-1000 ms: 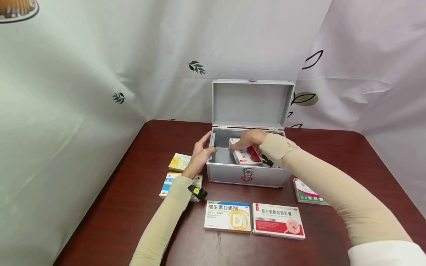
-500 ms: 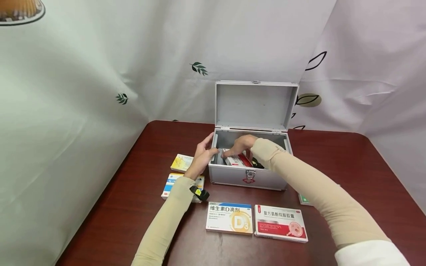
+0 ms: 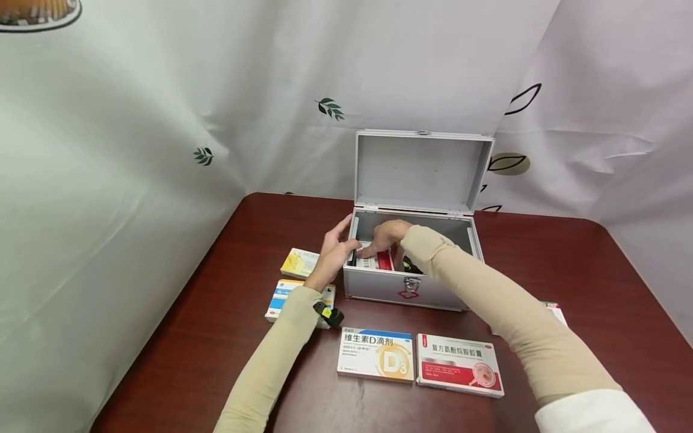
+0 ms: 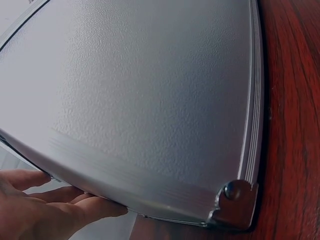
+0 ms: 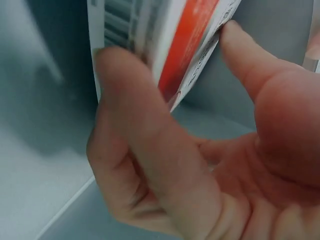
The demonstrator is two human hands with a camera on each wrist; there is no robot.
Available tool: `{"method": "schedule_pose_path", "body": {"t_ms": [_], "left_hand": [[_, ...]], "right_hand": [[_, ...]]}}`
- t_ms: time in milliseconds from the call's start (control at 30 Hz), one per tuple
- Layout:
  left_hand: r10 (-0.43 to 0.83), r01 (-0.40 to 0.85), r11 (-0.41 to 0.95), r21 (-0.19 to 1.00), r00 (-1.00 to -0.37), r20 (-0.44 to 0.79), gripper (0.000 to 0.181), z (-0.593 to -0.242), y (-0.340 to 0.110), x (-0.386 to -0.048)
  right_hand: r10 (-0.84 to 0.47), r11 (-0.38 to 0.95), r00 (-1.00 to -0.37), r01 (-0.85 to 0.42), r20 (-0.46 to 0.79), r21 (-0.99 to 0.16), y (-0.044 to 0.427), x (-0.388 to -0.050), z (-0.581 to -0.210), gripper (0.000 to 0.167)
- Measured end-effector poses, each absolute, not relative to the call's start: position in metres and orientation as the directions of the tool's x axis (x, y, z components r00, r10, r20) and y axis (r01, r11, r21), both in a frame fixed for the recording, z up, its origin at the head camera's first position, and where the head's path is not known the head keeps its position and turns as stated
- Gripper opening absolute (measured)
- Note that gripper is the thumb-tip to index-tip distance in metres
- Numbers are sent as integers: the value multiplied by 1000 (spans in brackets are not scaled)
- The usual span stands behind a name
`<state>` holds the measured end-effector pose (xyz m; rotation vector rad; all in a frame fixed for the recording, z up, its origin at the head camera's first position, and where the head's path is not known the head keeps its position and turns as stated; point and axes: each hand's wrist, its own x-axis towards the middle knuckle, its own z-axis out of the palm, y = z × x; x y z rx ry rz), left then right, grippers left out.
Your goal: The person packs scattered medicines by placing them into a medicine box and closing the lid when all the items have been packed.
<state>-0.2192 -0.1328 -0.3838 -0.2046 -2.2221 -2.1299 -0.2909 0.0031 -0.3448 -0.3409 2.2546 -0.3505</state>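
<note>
- Step in hand, as judged: settling a carton point(image 3: 373, 263) into the open case point(image 3: 373, 285); the carton is inside, at the left end, below the rim
- Right hand point(image 3: 383, 236): reaches down into the case; thumb and fingers lie on opposite sides of the carton, pinching it
- Left hand point(image 3: 334, 252): grips the case at its left side, thumb over the rim and fingers along the outside, apparently to steady it
- Next move, as judged: calls for seating the carton near the left wall, then parting the right fingers gently enough not to drag it askew
- On the desk point(image 3: 233, 288): a yellow box point(image 3: 296, 262) and a blue box point(image 3: 278, 299), both partly covered by the left arm; a D3 box point(image 3: 376, 355) and a red box point(image 3: 460, 365) in front of the case
- Hidden: the carton's underside, so contact with the case floor cannot be told; part of the interior and most of a far-right box point(image 3: 555, 311), behind the right sleeve point(image 3: 503, 300)
- Hard to read: the right wrist view, where the carton is blurred and cut off at the top; the left wrist view, mostly filled by the case's side
</note>
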Motion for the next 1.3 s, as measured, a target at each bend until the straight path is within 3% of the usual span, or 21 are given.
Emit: {"method": "schedule_pose_path", "body": {"t_ms": [133,267,367,733,833,1033,1167,1300], "left_hand": [[52,132,69,989,-990,128,69,-374,-129,-212],[37,134,64,989,-991,132,69,-375,-129,-213],[31,138,56,989,-990,136,68,-384,-131,-219],[10,183,97,978,-983,182,65,-399,-129,-228],[24,172,117,978,-985,170,65,-398,-129,-226],[49,152,129,980,-988,147,66,-383,-130,-216],[75,159,138,978,-986,150,66,-370,-128,-208],[67,162,137,977,-986,154,65,-370,-128,-209]], "right_hand": [[-376,905,-623,-86,-686,-417,3,-290,-349,50],[-387,892,-633,-72,-671,-447,2,-288,-353,48],[-384,891,-645,-71,-661,-448,2,-286,-355,54],[-375,911,-665,-135,-646,-390,1,-284,-358,99],[-382,914,-662,-168,-645,-369,0,-284,-358,101],[-400,914,-665,-236,-631,-331,-1,-284,-357,90],[-414,909,-618,-234,-669,-346,7,-286,-348,100],[-466,875,-556,-170,-689,-454,24,-288,-328,104]]}}
